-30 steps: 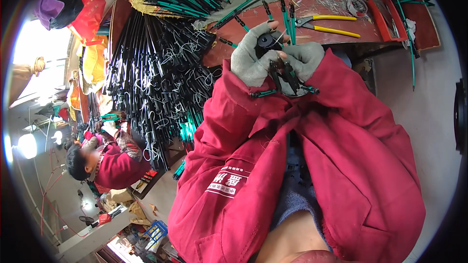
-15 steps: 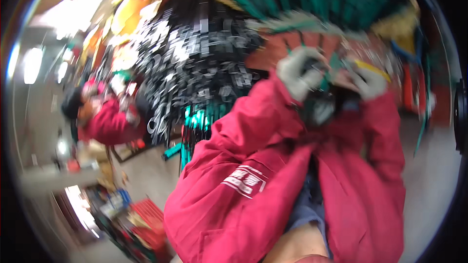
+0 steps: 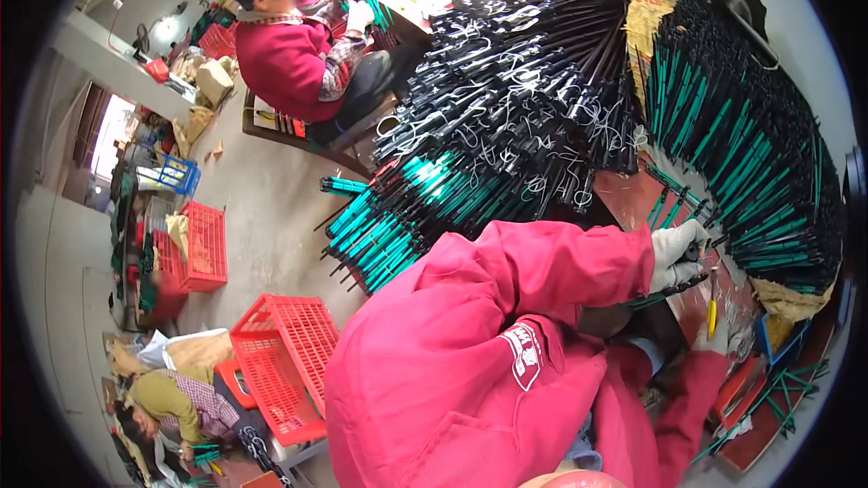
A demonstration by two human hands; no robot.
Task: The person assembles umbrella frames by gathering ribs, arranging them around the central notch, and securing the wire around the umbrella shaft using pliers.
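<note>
From where I stand, the pale-gloved left hand [image 3: 676, 258] is wrapped around a small black part [image 3: 693, 253], while the right hand [image 3: 712, 337], its grip unclear to me, is at yellow-handled metal pliers [image 3: 712, 314] just right of that clasp, seemingly a tool-handling step calling next for a steady hold.

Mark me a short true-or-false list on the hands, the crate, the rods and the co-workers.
1. The pale-gloved left hand holds a dark piece. True.
2. The large crate at lower left is green. False: the crate is red.
3. The right hand touches that crate. False: the right hand is at the yellow-handled pliers.
4. Black-and-green rods fan out at the picture's right. True.
5. Only one co-worker is visible. False: besides the co-worker in the dark-red top, a second one in olive sleeves bends at lower left.
</note>
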